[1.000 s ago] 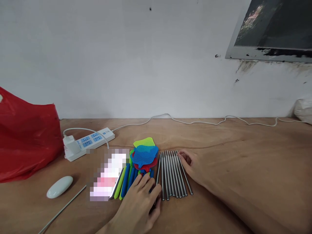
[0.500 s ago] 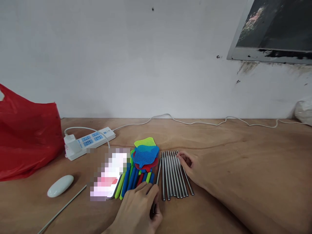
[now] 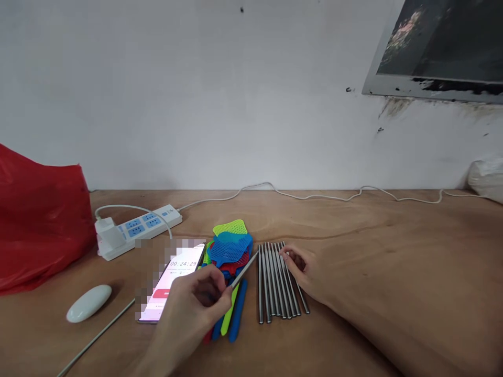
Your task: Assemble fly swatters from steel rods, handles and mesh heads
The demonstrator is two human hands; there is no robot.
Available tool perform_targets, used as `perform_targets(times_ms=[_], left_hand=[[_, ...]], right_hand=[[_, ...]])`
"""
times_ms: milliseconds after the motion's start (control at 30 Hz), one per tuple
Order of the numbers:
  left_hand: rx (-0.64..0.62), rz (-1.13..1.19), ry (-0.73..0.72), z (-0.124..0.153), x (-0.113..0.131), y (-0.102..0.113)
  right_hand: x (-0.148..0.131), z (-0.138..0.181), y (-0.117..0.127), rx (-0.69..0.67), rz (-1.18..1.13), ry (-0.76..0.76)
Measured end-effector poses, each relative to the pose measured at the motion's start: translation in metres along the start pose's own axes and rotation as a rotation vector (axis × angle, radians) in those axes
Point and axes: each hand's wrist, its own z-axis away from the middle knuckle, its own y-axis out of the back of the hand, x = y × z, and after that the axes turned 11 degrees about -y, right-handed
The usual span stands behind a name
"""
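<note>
My left hand (image 3: 196,301) is closed on a metal chopstick (image 3: 247,268), pinched between thumb and fingers. It points up and to the right, and its thin end reaches the left edge of a row of metal chopsticks (image 3: 271,283). These lie side by side on the wooden table. At the row's upper right, my right hand (image 3: 301,268) has curled fingers and thumb at the thin end of the rightmost chopstick. Under and behind my left hand is a pile of small plastic fly swatters in blue (image 3: 230,248), yellow-green (image 3: 231,227) and red (image 3: 237,263); some handles are hidden.
A phone (image 3: 173,283) showing a timer lies left of the swatters. Beyond it are a white power strip (image 3: 143,225) with a plugged-in adapter, a white oval object (image 3: 89,302) and a red plastic bag (image 3: 43,220). A white cable (image 3: 306,198) runs along the wall.
My left hand has moved up and left over the swatter handles, lifting the chopstick and tilting its thin end rightward. My right hand stays at the row. The view has shifted slightly.
</note>
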Motion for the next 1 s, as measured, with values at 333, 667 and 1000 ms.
perform_targets(times_ms=[333,667,1000], left_hand=[[-0.142,0.279,0.034,0.000,-0.015,0.000],[-0.088,-0.085,-0.270,-0.005,-0.012,0.008],[-0.343,-0.812,-0.729,-0.009,-0.033,-0.005]], right_hand=[[-0.032,0.002,0.022,-0.056,0.011,0.188],[-0.025,0.001,0.021,-0.255,0.131,0.396],[-0.030,0.002,0.014,-0.268,0.235,0.386]])
